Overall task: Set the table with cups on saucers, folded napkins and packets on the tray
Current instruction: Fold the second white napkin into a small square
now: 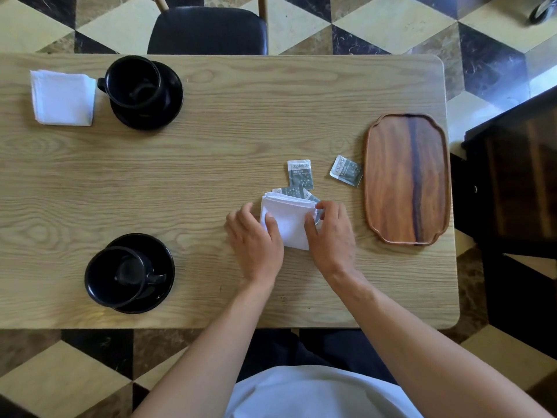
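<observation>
Both hands grip a folded white napkin point(287, 220) mid-table: left hand point(256, 236) pinching its left edge, right hand point(330, 233) its right. Gray packets point(300, 173) lie just beyond, beside the bare wooden tray point(407, 179). Two black cups sit on saucers point(141, 95) across the oak table point(211, 146); a dark chair point(208, 31) stands behind.

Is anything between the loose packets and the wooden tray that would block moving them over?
Nothing visible. The two loose packets lie on bare table just left of the empty tray. Other packets are partly under the napkin that both hands hold.
</observation>
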